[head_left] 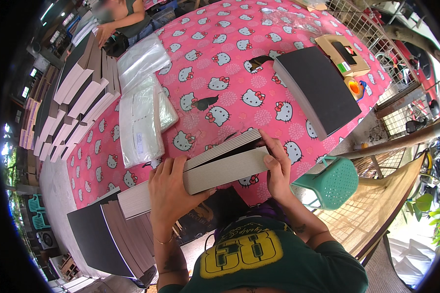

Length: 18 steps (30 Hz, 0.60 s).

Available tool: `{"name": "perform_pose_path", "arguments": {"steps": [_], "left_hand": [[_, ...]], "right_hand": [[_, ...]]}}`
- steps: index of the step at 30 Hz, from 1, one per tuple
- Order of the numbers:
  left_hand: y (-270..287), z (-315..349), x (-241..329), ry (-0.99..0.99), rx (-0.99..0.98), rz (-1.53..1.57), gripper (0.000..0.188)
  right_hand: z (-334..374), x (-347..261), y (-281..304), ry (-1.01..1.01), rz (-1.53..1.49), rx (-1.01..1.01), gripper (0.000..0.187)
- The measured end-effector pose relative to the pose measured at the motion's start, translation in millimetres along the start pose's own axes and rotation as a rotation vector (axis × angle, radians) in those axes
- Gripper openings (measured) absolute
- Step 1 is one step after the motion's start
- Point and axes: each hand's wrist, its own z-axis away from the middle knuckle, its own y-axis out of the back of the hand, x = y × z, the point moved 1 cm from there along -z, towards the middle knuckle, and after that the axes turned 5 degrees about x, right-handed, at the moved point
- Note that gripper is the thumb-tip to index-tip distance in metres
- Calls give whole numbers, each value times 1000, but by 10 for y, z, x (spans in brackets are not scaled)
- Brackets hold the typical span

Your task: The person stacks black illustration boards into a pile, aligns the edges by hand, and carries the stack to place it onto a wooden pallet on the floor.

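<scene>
Two thick blocks of stacked pale-edged sheets, an upper block point(222, 149) and a lower block point(227, 170), are between my hands at the near table edge. A dark wedge-shaped gap separates them. My left hand point(168, 190) is wrapped over their left part, thumb along the lower block. My right hand point(277, 168) closes on their right end, thumb on the lower block and fingers behind. Left of my left hand shows a pale ridged edge point(134, 200); I cannot tell whether it belongs to the lower block. Below it stands a stack of black-covered blocks point(93, 239).
A large black-covered block point(320, 90) lies right on the pink patterned tablecloth point(254, 124). Clear plastic sleeves point(139, 117) lie left, near tall stacks of blocks point(83, 90). Back right hold a cardboard box point(344, 53) and tape roll point(354, 88). A green stool point(332, 183) stands right; another person point(127, 19) is far left.
</scene>
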Motion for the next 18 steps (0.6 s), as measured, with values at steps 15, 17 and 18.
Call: {"name": "perform_pose_path", "arguments": {"steps": [15, 17, 18], "left_hand": [[-12, 11, -25, 36, -54, 4, 82], [-15, 15, -32, 24, -64, -8, 91], [6, 11, -24, -3, -44, -25, 96]], "right_hand": [[-65, 156, 26, -23, -52, -2, 38], [-121, 156, 58, -48, -76, -78, 39], [-166, 123, 53, -48, -98, -116, 39]]}}
